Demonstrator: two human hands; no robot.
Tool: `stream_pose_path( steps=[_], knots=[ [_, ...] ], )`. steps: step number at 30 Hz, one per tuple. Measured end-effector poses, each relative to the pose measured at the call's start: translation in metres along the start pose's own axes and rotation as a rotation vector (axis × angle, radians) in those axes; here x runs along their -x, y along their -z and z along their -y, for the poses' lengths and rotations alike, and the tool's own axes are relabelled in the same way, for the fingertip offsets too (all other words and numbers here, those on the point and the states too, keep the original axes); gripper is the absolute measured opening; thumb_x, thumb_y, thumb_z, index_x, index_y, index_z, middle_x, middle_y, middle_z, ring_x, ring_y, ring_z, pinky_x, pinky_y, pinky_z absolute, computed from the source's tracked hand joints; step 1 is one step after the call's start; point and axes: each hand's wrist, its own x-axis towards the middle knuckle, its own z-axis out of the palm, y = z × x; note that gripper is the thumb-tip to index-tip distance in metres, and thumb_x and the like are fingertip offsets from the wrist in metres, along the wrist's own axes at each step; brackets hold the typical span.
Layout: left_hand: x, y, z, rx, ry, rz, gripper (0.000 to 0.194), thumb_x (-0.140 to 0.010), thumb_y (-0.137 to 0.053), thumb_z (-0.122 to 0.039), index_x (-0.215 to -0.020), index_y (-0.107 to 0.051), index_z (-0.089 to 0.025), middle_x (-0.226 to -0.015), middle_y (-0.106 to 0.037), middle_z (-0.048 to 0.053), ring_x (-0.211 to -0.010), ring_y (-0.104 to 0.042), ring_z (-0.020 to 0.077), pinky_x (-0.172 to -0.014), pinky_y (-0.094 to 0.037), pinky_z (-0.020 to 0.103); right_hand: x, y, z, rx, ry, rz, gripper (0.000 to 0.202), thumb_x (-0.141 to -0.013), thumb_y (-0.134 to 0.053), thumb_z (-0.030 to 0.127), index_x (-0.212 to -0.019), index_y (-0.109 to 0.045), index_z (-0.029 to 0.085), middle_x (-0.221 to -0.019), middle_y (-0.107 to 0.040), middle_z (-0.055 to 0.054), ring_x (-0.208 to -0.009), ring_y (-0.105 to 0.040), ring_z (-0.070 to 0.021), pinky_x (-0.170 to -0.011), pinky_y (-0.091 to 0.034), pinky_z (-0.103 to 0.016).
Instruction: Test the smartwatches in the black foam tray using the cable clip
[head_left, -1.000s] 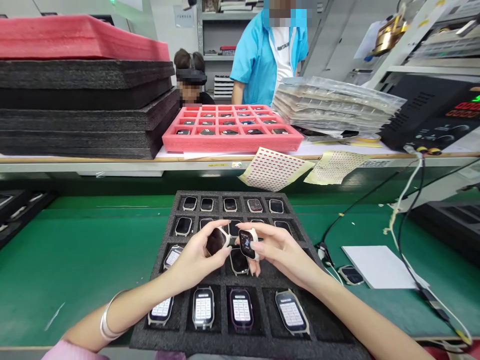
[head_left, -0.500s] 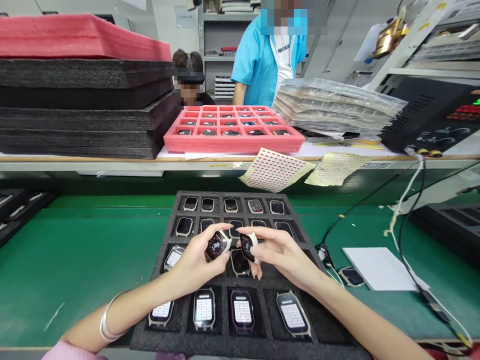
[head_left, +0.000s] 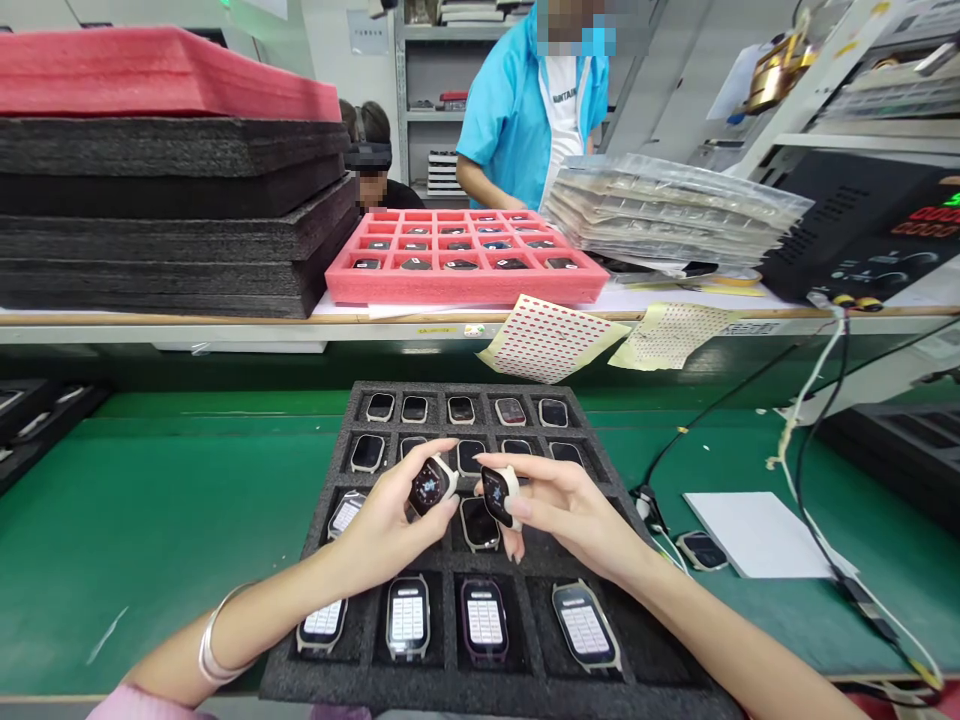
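Observation:
Between thumb and fingers, my left hand (head_left: 397,515) holds a smartwatch body (head_left: 433,485) with its dark screen lit by a small graphic. A second watch body (head_left: 498,494), tilted with its pale side to the right, is gripped by my right hand (head_left: 559,500). The two watches are close together but apart, above a black foam tray (head_left: 517,588). Several watch bodies lie in the tray's compartments; those in the front row, such as the dark purple one (head_left: 484,618), show white grids on their screens. My hands and forearms hide parts of the middle rows.
A pink foam tray (head_left: 465,289) of watches stands on the shelf, beside stacked black foam (head_left: 165,240) and clear plastic trays (head_left: 667,215). At right are a white pad (head_left: 765,535), a loose watch (head_left: 701,550), cables and a power supply (head_left: 862,230). Two people are behind the shelf.
The person in the blue shirt has shifted slightly left and lowered an arm toward the shelf. My hands keep hold of both watches and have barely moved.

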Motion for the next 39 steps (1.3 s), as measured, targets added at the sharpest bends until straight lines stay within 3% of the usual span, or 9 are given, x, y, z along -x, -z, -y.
stream_pose_path(
  steps=[10,14,28,34,39],
  knots=[
    [0.0011,0.0015,-0.0007,-0.032,-0.040,-0.024,0.045,-0.089,-0.052,-0.020,-0.133,-0.042,-0.022,-0.128,-0.056,0.006,-0.109,-0.057,0.0206,-0.095,-0.045,0.030,0.0004,0.0001,0.0011,0.026,-0.003,0.006,0.047,-0.087,-0.068,0.030,-0.128,-0.057,0.013,-0.068,-0.069,-0.005,-0.056,-0.066,-0.0176,-0.059,-0.054,-0.031],
    [0.0013,0.0016,0.0012,-0.022,-0.043,-0.052,0.046,-0.089,-0.051,-0.019,-0.134,-0.039,-0.024,-0.133,-0.052,0.006,-0.117,-0.052,0.0200,-0.100,-0.041,0.030,0.0002,0.0006,0.0019,0.028,0.005,0.011,0.049,-0.085,-0.070,0.031,-0.129,-0.057,0.014,-0.070,-0.068,-0.004,-0.057,-0.066,-0.0173,-0.060,-0.054,-0.031],
    [0.0055,0.0048,0.0014,-0.055,-0.058,-0.074,0.047,-0.090,-0.051,-0.020,-0.134,-0.037,-0.026,-0.131,-0.052,0.004,-0.115,-0.051,0.0186,-0.099,-0.040,0.028,-0.0002,0.0027,0.0034,0.020,0.021,0.029,0.045,-0.086,-0.069,0.029,-0.128,-0.058,0.014,-0.069,-0.069,-0.005,-0.056,-0.066,-0.0172,-0.058,-0.053,-0.029],
    [0.0071,0.0057,-0.0027,-0.064,-0.024,-0.099,0.046,-0.088,-0.052,-0.019,-0.132,-0.040,-0.024,-0.120,-0.056,0.006,-0.102,-0.057,0.0200,-0.089,-0.045,0.030,0.0013,0.0007,0.0053,-0.002,0.039,0.002,0.045,-0.086,-0.069,0.032,-0.126,-0.059,0.015,-0.070,-0.068,-0.004,-0.054,-0.065,-0.0169,-0.057,-0.052,-0.029],
    [0.0064,0.0059,-0.0024,-0.024,-0.001,-0.088,0.043,-0.088,-0.052,-0.016,-0.129,-0.043,-0.026,-0.113,-0.058,0.003,-0.101,-0.055,0.0192,-0.092,-0.042,0.030,0.0019,-0.0004,0.0061,-0.007,0.019,0.011,0.044,-0.086,-0.069,0.032,-0.125,-0.059,0.014,-0.072,-0.068,-0.004,-0.055,-0.065,-0.0162,-0.058,-0.052,-0.028]
  ],
)
